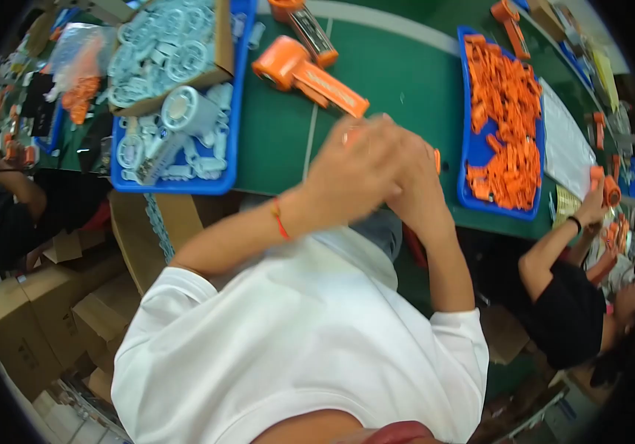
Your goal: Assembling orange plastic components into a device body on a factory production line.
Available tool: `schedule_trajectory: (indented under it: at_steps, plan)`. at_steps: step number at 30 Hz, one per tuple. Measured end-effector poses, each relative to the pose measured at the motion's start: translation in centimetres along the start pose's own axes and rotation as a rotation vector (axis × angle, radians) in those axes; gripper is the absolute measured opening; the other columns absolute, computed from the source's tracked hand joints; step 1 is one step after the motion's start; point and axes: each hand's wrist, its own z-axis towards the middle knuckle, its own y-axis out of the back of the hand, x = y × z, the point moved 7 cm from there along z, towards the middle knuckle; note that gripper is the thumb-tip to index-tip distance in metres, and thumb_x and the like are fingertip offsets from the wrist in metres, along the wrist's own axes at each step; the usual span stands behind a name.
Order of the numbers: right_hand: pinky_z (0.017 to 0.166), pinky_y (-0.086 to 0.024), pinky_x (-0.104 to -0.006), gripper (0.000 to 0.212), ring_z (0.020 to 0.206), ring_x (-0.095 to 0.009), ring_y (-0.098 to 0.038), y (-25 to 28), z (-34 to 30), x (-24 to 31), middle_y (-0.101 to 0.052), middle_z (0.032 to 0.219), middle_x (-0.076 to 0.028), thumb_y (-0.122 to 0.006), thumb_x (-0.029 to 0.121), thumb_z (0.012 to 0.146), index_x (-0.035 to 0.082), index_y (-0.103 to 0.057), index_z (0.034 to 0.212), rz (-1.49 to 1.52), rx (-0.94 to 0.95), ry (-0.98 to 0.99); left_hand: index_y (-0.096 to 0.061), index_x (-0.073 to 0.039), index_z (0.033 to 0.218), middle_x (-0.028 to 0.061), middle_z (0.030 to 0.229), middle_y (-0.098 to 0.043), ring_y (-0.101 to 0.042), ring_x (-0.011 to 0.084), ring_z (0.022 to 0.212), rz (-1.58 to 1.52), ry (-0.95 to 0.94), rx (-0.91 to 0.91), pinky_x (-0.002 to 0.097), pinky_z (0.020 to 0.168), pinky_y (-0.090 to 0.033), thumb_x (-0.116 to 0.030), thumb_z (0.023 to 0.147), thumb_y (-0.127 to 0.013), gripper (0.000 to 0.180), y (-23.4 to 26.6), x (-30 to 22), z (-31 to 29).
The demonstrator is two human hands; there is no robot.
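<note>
My left hand point(358, 166) and my right hand point(415, 177) are close together over the near edge of the green table, fingers closed around an orange plastic housing point(437, 160). Only bits of the housing show between and beside the fingers; its full shape is hidden. Motion slightly smears the left hand, which overlaps the right. Just beyond them lies an orange handheld fan body point(332, 90) with a round head and a straight handle. Behind it is another orange body point(310, 31), its handle open along the side and showing something metallic inside.
On the left, a blue tray point(177, 186) holds a cardboard box point(223, 37) of pale blue parts. A blue tray point(465, 196) of small orange parts stands right. Co-workers sit at both sides; the right one's hand point(593, 207) holds an orange body. Cardboard boxes point(44, 318) stand lower left.
</note>
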Motion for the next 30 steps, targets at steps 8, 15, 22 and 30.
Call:
schedule_trajectory:
  at_steps: [8,15,22,30]
  plan:
    - [0.098,-0.034,-0.0373,0.057,0.114,-0.028,-0.045,1.8,-3.2,-1.8,-0.051,0.124,-0.009,-0.071,0.007,0.069,0.006,-0.051,0.122,0.138,-0.091,0.053,-0.06,-0.003,0.095,0.005,0.092,-0.053,-0.05,0.0249,0.094,0.215,0.052,0.044,0.0436,0.084,-0.038,-0.03,0.063,-0.073,0.043,-2.1,-0.1,0.5]
    - [0.091,-0.038,-0.0385,0.056,0.106,-0.025,-0.054,1.9,-3.3,-2.9,-0.058,0.113,-0.01,-0.07,0.011,0.068,0.005,-0.052,0.12,0.179,-0.126,0.125,-0.06,-0.004,0.102,0.0054,0.102,-0.054,-0.05,0.0251,0.094,0.159,0.072,0.131,0.0402,0.082,-0.039,-0.028,0.073,-0.065,0.038,-3.2,0.0,0.0]
    - [0.089,-0.039,-0.0381,0.056,0.106,-0.026,-0.053,1.1,-3.7,-1.9,-0.055,0.117,-0.011,-0.07,0.014,0.069,0.001,-0.051,0.12,-0.038,-0.176,0.199,-0.061,-0.003,0.09,0.0063,0.085,-0.052,-0.051,0.0257,0.084,0.19,0.008,0.07,0.039,0.075,-0.041,-0.025,0.064,-0.071,0.036,-3.0,-0.1,0.4]
    - [0.09,-0.039,-0.0402,0.053,0.104,-0.028,-0.053,0.9,-4.5,-1.5,-0.055,0.114,-0.012,-0.067,0.015,0.072,-0.001,-0.051,0.12,-0.128,-0.247,0.241,-0.061,-0.002,0.085,0.0078,0.078,-0.052,-0.049,0.025,0.075,0.341,-0.035,0.005,0.0386,0.065,-0.041,-0.011,0.068,-0.061,0.019,-3.6,-0.5,0.3]
